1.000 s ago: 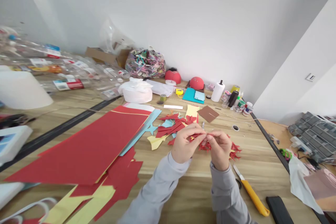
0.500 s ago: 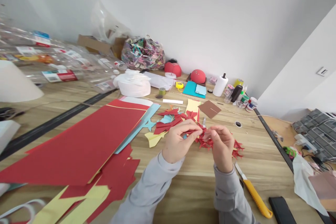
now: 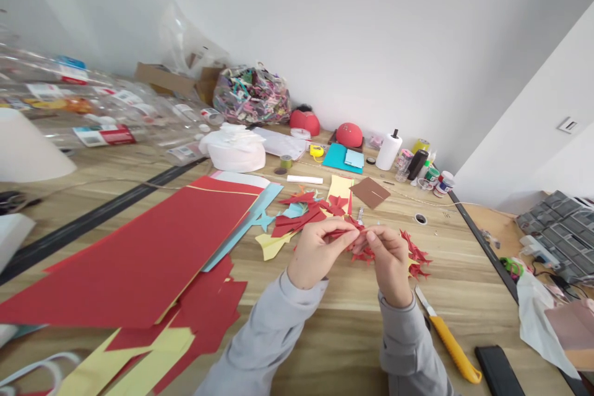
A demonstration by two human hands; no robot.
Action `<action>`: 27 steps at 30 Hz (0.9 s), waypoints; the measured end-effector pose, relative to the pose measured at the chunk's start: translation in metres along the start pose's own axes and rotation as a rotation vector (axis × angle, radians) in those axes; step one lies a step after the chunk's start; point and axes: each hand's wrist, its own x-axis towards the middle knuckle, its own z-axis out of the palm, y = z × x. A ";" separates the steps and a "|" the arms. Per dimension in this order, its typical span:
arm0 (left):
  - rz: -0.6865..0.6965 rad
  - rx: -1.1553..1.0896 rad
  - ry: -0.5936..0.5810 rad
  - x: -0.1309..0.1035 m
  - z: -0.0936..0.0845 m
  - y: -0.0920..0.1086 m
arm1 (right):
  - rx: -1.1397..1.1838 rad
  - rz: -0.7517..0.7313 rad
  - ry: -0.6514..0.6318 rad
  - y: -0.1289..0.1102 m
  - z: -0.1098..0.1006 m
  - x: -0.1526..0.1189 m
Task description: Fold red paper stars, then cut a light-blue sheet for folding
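Note:
Over the middle of the table my left hand (image 3: 316,252) and my right hand (image 3: 388,260) meet at the fingertips. Thumb and fingers of the left pinch a small folded red paper piece (image 3: 342,234). The right fingers are pinched together at its right end; whether they grip it is partly hidden. Behind and below the hands lie cut red paper scraps (image 3: 301,221) with blue and yellow bits. More red pieces (image 3: 417,255) lie right of my right hand. A yellow paper piece (image 3: 273,245) is left of my left hand.
Large red sheets (image 3: 153,247) cover the left side. A yellow-handled knife (image 3: 452,346) and a black object (image 3: 499,371) lie front right. At the back stand a white roll (image 3: 388,151), jars (image 3: 444,184) and a bag of colourful bits (image 3: 253,96). Plastic bottles (image 3: 106,134) are back left.
My right hand has moved slightly left, so its fingertips now touch those of my left hand. The gap between the hands has closed.

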 end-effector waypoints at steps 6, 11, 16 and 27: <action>-0.069 -0.060 -0.026 0.000 0.000 0.001 | 0.024 0.068 0.004 0.001 -0.002 0.000; -0.061 -0.072 -0.056 -0.004 0.002 0.009 | -0.045 0.051 0.026 -0.007 0.000 -0.004; -0.104 -0.122 -0.027 -0.012 0.008 0.012 | -0.148 -0.008 0.080 -0.020 0.000 -0.013; -0.040 0.041 -0.122 -0.031 0.002 0.014 | -0.419 -0.115 -0.023 -0.027 -0.016 -0.034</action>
